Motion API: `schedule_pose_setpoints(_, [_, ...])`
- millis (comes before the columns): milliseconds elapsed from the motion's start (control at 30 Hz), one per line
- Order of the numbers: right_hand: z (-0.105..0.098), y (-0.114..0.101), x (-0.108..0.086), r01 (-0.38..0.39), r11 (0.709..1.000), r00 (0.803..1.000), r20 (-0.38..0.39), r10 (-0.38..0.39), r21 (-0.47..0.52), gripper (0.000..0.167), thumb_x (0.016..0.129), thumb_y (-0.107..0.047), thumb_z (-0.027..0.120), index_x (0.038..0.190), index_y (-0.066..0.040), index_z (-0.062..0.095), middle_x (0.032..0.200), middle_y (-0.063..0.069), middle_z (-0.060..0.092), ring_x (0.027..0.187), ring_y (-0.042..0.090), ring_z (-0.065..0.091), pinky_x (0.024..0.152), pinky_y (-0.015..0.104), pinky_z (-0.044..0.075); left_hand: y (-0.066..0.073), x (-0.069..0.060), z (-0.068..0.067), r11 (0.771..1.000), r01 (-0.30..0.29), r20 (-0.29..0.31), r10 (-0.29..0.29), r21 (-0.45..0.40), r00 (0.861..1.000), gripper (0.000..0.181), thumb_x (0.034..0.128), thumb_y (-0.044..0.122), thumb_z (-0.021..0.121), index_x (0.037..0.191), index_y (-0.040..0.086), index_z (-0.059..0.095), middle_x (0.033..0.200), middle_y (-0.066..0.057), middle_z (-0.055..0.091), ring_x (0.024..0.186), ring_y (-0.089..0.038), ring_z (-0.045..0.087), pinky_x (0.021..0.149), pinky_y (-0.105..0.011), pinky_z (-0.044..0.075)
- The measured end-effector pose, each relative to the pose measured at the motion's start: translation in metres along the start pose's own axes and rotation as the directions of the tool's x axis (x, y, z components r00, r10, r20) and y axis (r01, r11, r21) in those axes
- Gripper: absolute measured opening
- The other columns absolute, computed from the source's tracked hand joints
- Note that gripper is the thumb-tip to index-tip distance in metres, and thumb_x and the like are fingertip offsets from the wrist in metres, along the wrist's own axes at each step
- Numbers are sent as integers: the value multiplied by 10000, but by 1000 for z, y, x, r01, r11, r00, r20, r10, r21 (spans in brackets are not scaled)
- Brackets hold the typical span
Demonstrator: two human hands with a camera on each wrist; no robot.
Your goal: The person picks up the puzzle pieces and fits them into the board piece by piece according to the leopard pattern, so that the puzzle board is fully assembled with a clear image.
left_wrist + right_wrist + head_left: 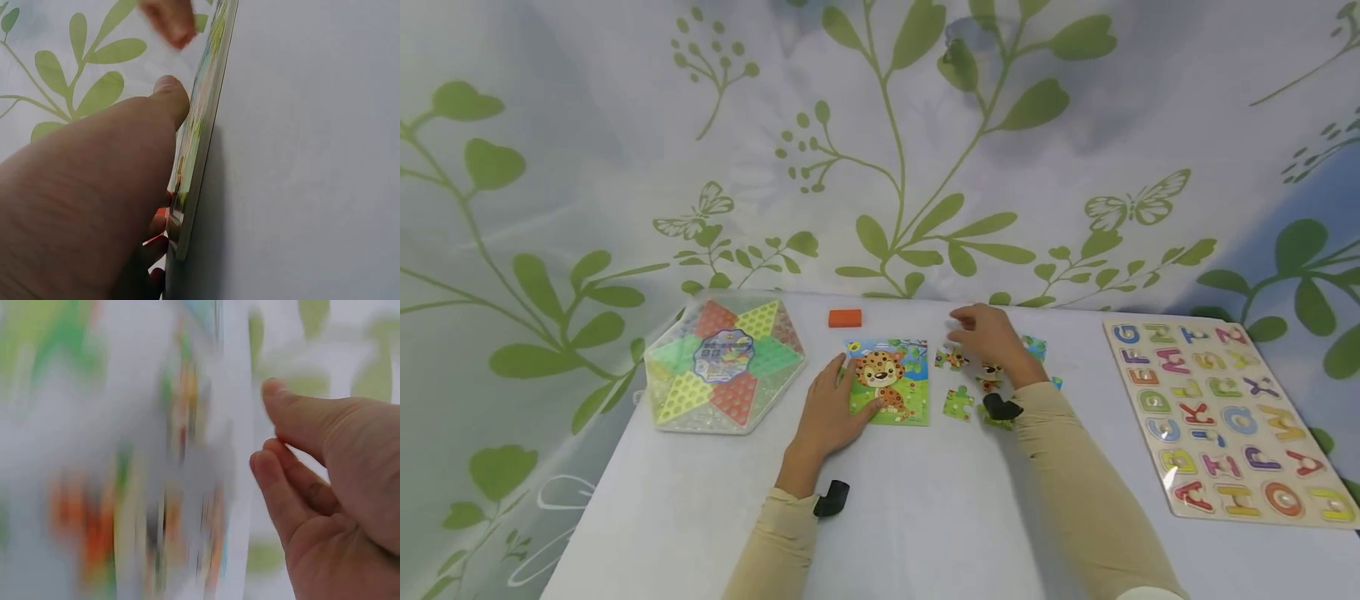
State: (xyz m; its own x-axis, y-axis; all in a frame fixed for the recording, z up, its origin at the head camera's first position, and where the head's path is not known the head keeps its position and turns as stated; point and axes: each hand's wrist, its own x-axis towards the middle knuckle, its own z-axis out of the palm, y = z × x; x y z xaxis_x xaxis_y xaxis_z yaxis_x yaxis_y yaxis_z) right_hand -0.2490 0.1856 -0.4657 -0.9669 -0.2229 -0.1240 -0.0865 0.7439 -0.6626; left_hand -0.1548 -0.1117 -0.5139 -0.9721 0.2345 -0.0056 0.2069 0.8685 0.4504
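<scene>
The left hand (829, 410) is resting at the left side of a leopard picture board (893, 385), its fingers loosely extended and touching the board without clenching it. In the left wrist view, the thumb is lying against the board and the other fingertips are showing beside its end. The board is lying flat on the white table (910, 517), picture side up. The right hand (991, 340) is hovering near the loose puzzle pieces (957, 405), just to the right of the board; it is grasping nothing, its thumb and fingers standing apart. The pieces are lying scattered, several being partly hidden by the right hand and wrist; in the right wrist view they are appearing blurred. An orange block (845, 318) is lying just beyond the board's far left corner. A hexagonal game board (724, 362) is lying farther left, and an alphabet board (1234, 447) is lying well apart to the right. A leaf-printed cloth (760, 167) is hanging behind the table
</scene>
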Motion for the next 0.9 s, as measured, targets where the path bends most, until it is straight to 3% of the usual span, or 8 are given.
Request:
schedule_pose_setpoints(167, [-31, 43, -13, -89, 987, 996, -3, 89, -133, 553, 944, -268, 746, 1409, -8, 598, 1315, 236, 645, 1175, 393, 611, 971, 544, 525, 0, 0, 3, 1000, 15, -1, -15, 14, 1000, 860, 975, 598, 566, 1615, 91, 297, 1678, -176, 230, 1558, -373, 234, 1266, -560, 228])
schedule_pose_setpoints(333, [-38, 54, -17, -95, 982, 995, -2, 96, -164, 478, 908, -276, 789, 1284, -1, 679, 1214, 222, 680, 1053, 353, 633, 889, 499, 533, 2, 0, 2, 1000, -1, -25, 1, 8, 1000, 835, 976, 558, 593, 1594, 61, 332, 1659, -203, 248, 1543, -395, 249, 1257, -578, 232])
schedule_pose_setpoints(500, [-36, 47, -17, -114, 987, 993, -38, 110, -110, 291, 954, -279, 731, 1129, -51, 683, 1170, 192, 699, 1009, 330, 637, 825, 453, 520, 5, 3, 6, 1000, -16, 17, 16, 26, 1000, 878, 999, 567, 553, 1607, 5, 261, 1700, -195, 170, 1585, -374, 154, 1293, -553, 155])
schedule_pose_setpoints(633, [-26, 40, -11, -95, 994, 995, -2, 96, 56, 291, 994, -310, 679, 1166, -76, 677, 1204, 198, 702, 979, 293, 706, 771, 379, 549, 5, 5, 9, 1000, -19, 32, 19, 22, 999, 879, 1012, 545, 542, 1611, -13, 223, 1715, -180, 129, 1599, -347, 114, 1304, -522, 137])
schedule_pose_setpoints(767, [-5, 20, -2, -101, 973, 994, 63, 90, 209, 318, 999, -326, 673, 1233, -112, 688, 1192, 167, 713, 883, 220, 725, 665, 299, 537, 5, 5, 9, 1000, -22, 19, 21, 17, 1000, 852, 1015, 527, 552, 1609, 0, 244, 1709, -190, 147, 1594, -359, 133, 1299, -531, 154])
schedule_pose_setpoints(900, [25, -11, 7, -89, 973, 993, 96, 70, 212, 298, 982, -353, 694, 1201, -154, 730, 1039, 88, 757, 786, 182, 689, 608, 290, 499, 4, 6, 10, 999, -26, 6, 26, 33, 1000, 809, 1014, 532, 550, 1614, 59, 281, 1705, -188, 166, 1588, -374, 148, 1291, -546, 173])
